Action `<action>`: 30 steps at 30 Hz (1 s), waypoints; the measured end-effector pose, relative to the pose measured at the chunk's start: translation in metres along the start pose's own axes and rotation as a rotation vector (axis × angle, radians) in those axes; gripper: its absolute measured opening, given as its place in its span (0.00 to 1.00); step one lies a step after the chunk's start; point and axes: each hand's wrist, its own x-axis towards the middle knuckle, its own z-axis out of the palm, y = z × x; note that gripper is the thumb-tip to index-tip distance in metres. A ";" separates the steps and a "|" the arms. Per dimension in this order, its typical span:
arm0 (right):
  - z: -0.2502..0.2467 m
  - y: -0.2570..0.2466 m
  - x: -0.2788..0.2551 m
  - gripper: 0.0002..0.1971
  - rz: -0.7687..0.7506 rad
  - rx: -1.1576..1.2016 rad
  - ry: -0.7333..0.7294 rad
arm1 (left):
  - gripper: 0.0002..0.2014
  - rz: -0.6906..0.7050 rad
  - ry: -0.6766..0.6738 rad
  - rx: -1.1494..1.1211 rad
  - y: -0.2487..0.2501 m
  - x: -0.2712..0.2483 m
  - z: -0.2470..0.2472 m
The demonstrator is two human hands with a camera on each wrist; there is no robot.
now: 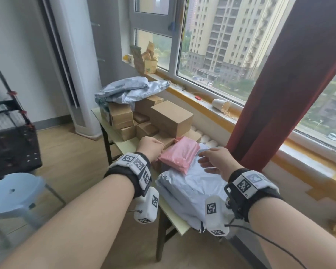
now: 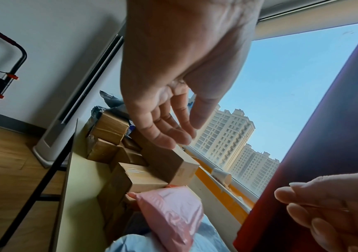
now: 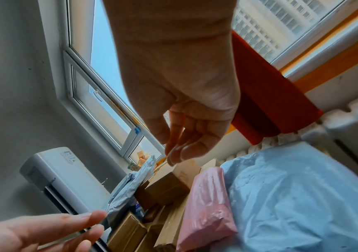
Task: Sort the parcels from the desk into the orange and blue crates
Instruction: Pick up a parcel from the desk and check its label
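**Both hands loose above the pink parcel**

I have my left hand (image 1: 150,147) at about 11 o'clock of the pink parcel (image 1: 179,155), fingers relaxed and holding nothing; from the left wrist view its fingers (image 2: 169,131) hang slack above the brown boxes. My right hand (image 1: 214,160) hovers at the parcel's 3 o'clock, fingers spread, also holding nothing. I cannot tell whether either hand touches the parcel.

The pink parcel lies tilted on a pale blue-grey mailer bag (image 1: 190,189) at the near end of the desk (image 1: 175,218). At its 12 o'clock stands a heap of cardboard boxes (image 1: 171,118), topped at the far end by silver-grey mailer bags (image 1: 128,90).

At my 9 o'clock sit a blue stool (image 1: 14,193) and a dark crate (image 1: 12,146) on the floor. A red curtain (image 1: 291,84) hangs at 2 o'clock, with a tipped paper cup (image 1: 220,104) on the windowsill.
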 end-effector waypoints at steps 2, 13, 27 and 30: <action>0.011 -0.005 0.010 0.07 -0.005 -0.007 -0.009 | 0.14 -0.014 0.006 -0.009 -0.003 0.011 -0.006; 0.058 -0.042 0.093 0.07 -0.015 0.012 -0.032 | 0.13 -0.066 0.010 0.025 0.005 0.104 -0.029; 0.093 -0.075 0.203 0.08 0.043 0.029 0.031 | 0.11 -0.065 0.018 0.134 0.008 0.235 -0.042; 0.092 -0.077 0.211 0.08 0.045 0.023 0.056 | 0.05 -0.045 0.021 0.162 0.012 0.252 -0.043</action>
